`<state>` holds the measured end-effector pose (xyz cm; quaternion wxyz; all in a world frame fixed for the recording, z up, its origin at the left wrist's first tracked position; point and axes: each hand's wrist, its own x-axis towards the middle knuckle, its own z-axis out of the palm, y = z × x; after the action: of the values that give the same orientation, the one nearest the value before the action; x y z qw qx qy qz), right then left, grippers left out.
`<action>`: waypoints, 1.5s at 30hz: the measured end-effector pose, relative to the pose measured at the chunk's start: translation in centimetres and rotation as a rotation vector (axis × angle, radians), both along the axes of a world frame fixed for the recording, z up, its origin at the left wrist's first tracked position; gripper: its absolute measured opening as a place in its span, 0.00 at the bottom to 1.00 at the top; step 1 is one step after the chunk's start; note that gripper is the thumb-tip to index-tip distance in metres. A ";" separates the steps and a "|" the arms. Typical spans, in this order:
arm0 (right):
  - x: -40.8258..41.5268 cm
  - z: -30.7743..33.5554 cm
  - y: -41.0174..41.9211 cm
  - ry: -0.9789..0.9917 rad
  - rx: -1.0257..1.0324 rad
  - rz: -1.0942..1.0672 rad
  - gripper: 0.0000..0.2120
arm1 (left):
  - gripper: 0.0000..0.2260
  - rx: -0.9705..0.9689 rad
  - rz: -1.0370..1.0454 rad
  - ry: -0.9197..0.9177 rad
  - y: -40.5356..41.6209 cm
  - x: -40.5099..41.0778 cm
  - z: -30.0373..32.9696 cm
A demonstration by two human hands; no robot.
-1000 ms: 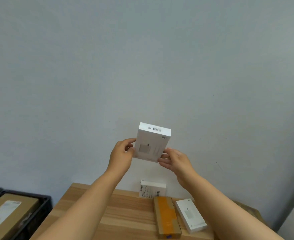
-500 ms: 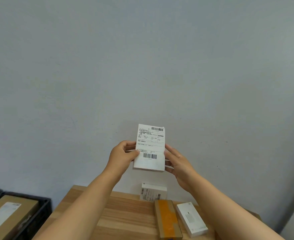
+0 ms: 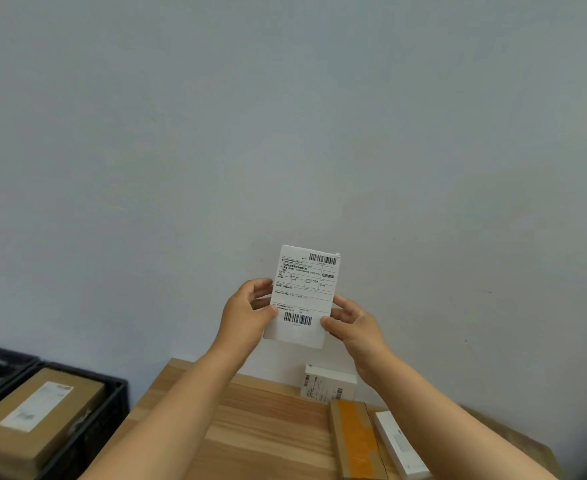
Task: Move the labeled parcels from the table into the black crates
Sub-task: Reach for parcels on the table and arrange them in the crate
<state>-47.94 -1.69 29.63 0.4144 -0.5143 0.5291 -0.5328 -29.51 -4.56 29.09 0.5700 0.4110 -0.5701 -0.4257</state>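
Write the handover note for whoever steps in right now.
Left hand and right hand both grip the white parcel, held up above the table, label facing the camera.
Left on the table: a small white box at the wall, a taped brown box, a long white box.
Done: one brown parcel lies in the black crate.
Left: crate the held parcel, then the three others.

Both arms reach up and forward — left hand (image 3: 247,315) and right hand (image 3: 354,323) raised, fingers curled, thumbs facing inward.
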 end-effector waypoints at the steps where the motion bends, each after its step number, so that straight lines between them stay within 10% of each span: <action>1: 0.7 -0.3 -0.3 0.004 0.012 0.005 0.18 | 0.18 0.003 0.012 -0.008 -0.1 0.8 -0.2; 9: 8.0 -2.9 -2.6 -0.002 0.067 0.064 0.05 | 0.17 0.021 0.090 -0.076 -0.4 8.4 -2.2; 45: 47.5 -11.6 -1.4 0.089 0.341 0.802 0.08 | 0.16 0.308 0.767 -0.047 13.3 44.1 -9.8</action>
<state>-0.46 -3.13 18.02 0.6442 -0.6257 0.3855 -0.2120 14.55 8.78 19.28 0.6059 0.6837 -0.3182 -0.2535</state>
